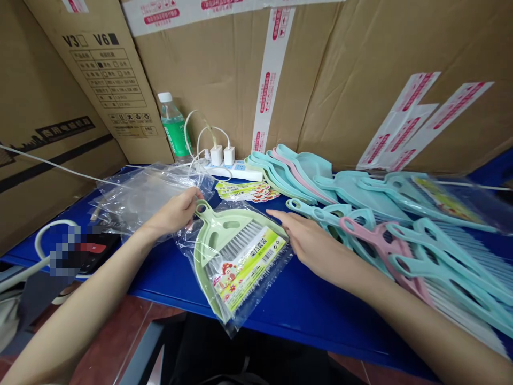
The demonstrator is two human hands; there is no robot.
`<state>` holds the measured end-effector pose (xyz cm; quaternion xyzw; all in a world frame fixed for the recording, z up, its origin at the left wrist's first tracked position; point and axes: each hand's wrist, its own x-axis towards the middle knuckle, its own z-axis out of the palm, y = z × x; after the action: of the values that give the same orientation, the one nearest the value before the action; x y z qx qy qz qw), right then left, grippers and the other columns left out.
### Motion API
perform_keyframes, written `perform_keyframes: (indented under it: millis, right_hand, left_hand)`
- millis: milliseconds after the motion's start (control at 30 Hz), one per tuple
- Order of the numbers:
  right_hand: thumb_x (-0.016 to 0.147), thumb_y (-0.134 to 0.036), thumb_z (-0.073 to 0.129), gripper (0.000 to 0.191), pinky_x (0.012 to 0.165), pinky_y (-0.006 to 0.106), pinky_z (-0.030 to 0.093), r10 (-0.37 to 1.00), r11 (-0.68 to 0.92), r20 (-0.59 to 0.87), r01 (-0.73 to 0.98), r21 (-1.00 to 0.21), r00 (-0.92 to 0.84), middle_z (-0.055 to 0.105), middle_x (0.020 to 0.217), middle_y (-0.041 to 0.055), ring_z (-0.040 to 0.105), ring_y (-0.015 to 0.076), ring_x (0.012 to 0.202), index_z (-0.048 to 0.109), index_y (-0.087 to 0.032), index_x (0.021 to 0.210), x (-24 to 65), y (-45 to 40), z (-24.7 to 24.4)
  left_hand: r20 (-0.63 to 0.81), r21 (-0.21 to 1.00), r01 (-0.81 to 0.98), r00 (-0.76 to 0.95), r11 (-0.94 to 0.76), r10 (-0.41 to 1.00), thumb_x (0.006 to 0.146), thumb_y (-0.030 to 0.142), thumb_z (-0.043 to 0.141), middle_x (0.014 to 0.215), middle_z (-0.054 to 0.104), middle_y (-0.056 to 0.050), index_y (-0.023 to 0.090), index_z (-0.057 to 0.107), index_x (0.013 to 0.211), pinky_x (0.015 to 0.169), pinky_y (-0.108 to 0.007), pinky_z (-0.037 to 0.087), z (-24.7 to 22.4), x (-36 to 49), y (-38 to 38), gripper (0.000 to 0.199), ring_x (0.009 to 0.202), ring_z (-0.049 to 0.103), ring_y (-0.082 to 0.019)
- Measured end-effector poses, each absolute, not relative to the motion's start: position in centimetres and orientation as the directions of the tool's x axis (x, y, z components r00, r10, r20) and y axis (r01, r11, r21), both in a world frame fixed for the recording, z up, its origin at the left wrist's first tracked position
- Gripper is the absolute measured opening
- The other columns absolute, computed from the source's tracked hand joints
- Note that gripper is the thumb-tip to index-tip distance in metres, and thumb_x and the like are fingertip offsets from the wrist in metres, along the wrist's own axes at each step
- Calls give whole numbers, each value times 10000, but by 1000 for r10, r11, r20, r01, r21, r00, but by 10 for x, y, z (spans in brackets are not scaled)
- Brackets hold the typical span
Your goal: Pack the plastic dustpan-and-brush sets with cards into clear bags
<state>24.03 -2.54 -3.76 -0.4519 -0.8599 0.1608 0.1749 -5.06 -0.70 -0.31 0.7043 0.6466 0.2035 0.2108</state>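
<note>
A light green dustpan [205, 235] with a grey-bristled brush [242, 240] and a yellow-green printed card [248, 267] lies inside a clear plastic bag [262, 293] at the table's front edge. My left hand [179, 209] is closed at the bag's upper left, beside the dustpan's handle, pinching the plastic. On the other side, my right hand [301, 235] rests against the bag's right edge, its index finger stretched out and the other fingers partly hidden.
Clear bags [136, 195] lie left on the blue table [176, 291], near a phone [94, 251]. Behind are printed cards [244, 190], a power strip [240, 172] and a bottle [174, 128]. Dustpans [352, 190] and brushes [433, 256] fill the right. Cardboard boxes [224, 69] stand behind.
</note>
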Motion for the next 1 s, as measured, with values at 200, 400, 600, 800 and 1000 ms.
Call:
perform_keyframes:
  millis: [200, 400, 600, 800, 1000]
  right_hand:
    - [714, 61, 342, 784, 957, 437, 486, 850, 504, 72, 764, -403, -522, 627, 1283, 136, 606, 252, 1161, 435, -194, 1450, 244, -26, -39]
    - [747, 43, 353, 777, 919, 444, 507, 889, 434, -3, 844, -315, -459, 577, 1322, 156, 618, 285, 1142, 376, -190, 1489, 239, -27, -25]
    - [805, 10, 347, 676, 826, 404, 540, 862, 503, 74, 830, -243, -501, 619, 1186, 147, 671, 258, 980, 435, -183, 1447, 238, -32, -25]
    - [819, 1, 376, 669, 721, 357, 532, 888, 454, -37, 886, -96, -459, 635, 1215, 150, 693, 269, 908, 413, -180, 1463, 231, -36, -17]
    - [870, -21, 395, 592, 708, 358, 522, 905, 405, -147, 914, 10, -400, 646, 1245, 161, 704, 288, 926, 433, -174, 1441, 224, -38, -6]
  left_hand:
    - [60, 391, 919, 22, -44, 998, 810, 170, 342, 532, 558, 57, 225, 507, 940, 574, -271, 471, -2, -53, -6, 217, 434, 572, -172]
    - [208, 245, 965, 40, -92, 977, 851, 235, 386, 787, 699, -48, 228, 552, 895, 721, -304, 488, -3, -55, -5, 171, 760, 676, -240]
    - [209, 341, 925, 97, -165, 973, 862, 279, 430, 852, 711, -35, 226, 542, 967, 656, -275, 492, -7, -56, -5, 162, 655, 651, -187]
    - [278, 335, 903, 177, -268, 944, 855, 210, 399, 900, 668, -46, 216, 573, 1000, 717, -285, 510, -8, -55, -6, 226, 712, 634, -176]
    - [308, 195, 923, 264, -332, 914, 856, 218, 396, 970, 659, -74, 216, 662, 931, 780, -310, 505, -8, -52, -8, 276, 824, 643, -202]
